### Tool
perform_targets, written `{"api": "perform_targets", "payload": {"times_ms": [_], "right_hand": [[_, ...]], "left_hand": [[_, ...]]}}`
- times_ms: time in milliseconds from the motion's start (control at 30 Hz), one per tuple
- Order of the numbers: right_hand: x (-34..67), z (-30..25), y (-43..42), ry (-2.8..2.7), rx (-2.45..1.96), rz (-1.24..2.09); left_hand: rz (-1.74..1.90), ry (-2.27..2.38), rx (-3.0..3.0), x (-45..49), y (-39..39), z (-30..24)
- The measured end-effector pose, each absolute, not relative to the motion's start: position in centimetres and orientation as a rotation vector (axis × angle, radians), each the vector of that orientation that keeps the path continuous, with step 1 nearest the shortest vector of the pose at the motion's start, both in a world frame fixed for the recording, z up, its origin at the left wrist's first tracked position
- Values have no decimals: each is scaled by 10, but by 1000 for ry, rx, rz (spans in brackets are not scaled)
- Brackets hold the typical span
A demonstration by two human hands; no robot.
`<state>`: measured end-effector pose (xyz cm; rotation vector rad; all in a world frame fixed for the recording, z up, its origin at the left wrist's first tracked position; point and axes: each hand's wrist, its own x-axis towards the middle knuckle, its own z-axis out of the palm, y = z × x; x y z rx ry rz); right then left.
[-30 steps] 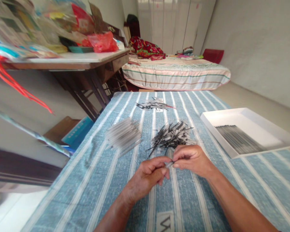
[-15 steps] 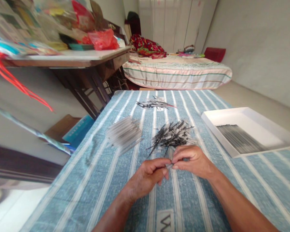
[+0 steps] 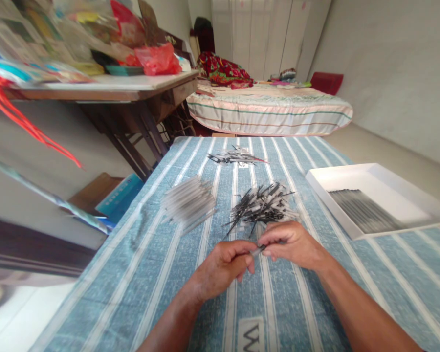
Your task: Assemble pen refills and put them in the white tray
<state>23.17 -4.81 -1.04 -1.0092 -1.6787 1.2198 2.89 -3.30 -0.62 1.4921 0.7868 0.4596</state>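
Just in front of the loose pile, my left hand [image 3: 225, 268] pinches a short, thin, greyish see-through tube [image 3: 257, 251] between thumb and fingers. Its dark end meets the closed thumb and fingertips of my right hand [image 3: 292, 244]. Most of the piece is hidden by the fingers. Beyond my hands lies a jumbled pile of thin black and clear sticks [image 3: 262, 204]. To its left is a neat stack of pale, see-through tubes [image 3: 188, 203], blurred in the picture.
A white open box [image 3: 396, 183] at the right holds a row of dark sticks [image 3: 363, 210]. Farther back lies a smaller heap of dark strips [image 3: 236, 157]. The striped cloth [image 3: 161, 293] covers the table. A cluttered desk [image 3: 139, 90] stands at the left, a bed [image 3: 271, 115] beyond.
Both hands stay in nearly the same place. The fingertips have parted slightly, and a little more of the tube and its dark end shows between them.
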Motion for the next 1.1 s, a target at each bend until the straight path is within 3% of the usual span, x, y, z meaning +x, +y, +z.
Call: {"api": "perform_targets", "payload": {"times_ms": [500,767,1100], "right_hand": [[229,-14,-50,-1694,-999,1151],[228,-17,-50,-1584,-1099,1305],[221,-7,-54,-1664,-1014,1122]], "left_hand": [[415,796,1357,26,-32,-7],[446,807,1422,27,-33,-5],[382,699,1173,22,-30,-2]]}}
